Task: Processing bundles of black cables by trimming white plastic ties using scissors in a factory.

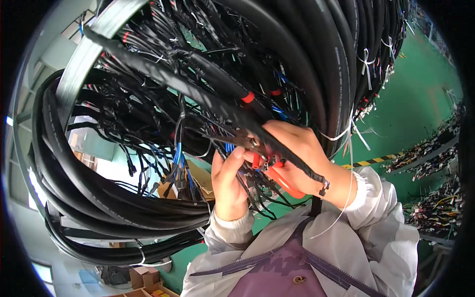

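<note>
My right hand (297, 153) is closed on scissors with red handles (286, 182). Their dark blades (222, 140) point left, over my left hand's fingertips. My left hand (230, 185) is raised with thumb and fingers pinched together beside thin blue wires (229, 147); what lies between the fingertips is hidden. A black taped cable (198, 93) slants down from the upper left and passes over my right hand. Its end carries a small dark connector (324, 187) near my right wrist.
Thick coiled black cables (118, 208) hang at the left, and more cables (336, 59) hang at the upper right. A metal bar (81, 69) crosses the upper left. White ties (366, 62) bind the bundles. Further wire bundles (430, 213) lie at the far right, near black-and-yellow floor tape (371, 162).
</note>
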Demonstrator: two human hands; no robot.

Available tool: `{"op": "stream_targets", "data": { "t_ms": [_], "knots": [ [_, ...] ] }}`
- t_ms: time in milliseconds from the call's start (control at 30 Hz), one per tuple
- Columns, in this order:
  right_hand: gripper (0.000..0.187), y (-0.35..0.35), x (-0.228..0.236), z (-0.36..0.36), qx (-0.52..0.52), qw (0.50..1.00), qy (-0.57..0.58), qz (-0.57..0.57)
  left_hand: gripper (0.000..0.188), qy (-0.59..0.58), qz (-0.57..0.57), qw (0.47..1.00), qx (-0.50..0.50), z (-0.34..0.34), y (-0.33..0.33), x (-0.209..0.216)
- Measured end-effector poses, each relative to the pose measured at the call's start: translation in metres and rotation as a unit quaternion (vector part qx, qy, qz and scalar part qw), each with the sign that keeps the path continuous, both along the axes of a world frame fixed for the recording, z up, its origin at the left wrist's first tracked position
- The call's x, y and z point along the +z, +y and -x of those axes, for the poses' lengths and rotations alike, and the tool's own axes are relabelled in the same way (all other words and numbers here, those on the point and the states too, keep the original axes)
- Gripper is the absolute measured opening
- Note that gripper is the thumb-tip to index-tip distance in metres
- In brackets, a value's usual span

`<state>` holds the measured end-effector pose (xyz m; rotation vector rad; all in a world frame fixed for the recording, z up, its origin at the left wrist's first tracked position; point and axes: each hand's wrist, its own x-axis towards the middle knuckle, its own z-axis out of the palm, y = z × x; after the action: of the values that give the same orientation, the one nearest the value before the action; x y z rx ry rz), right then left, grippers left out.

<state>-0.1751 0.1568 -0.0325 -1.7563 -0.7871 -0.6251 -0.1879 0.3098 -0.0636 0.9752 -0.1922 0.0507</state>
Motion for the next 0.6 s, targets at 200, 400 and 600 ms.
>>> {"op": "stream_targets", "data": {
  "t_ms": [200, 400, 600],
  "knots": [
    [0.024, 0.001, -0.002, -0.008, 0.037, 0.999, -0.026, 0.006, 0.029, 0.005, 0.018, 1.000, 0.013, -0.001, -0.005, 0.008],
    [0.031, -0.001, 0.003, -0.005, -0.020, 0.989, -0.106, 0.101, 0.021, 0.016, -0.046, 0.997, -0.055, -0.008, 0.013, 0.013],
    [0.024, -0.009, -0.018, 0.010, -0.076, 0.996, 0.002, 0.042, 0.033, 0.042, 0.031, 0.998, -0.042, -0.008, 0.003, 0.014]
  ]
}}
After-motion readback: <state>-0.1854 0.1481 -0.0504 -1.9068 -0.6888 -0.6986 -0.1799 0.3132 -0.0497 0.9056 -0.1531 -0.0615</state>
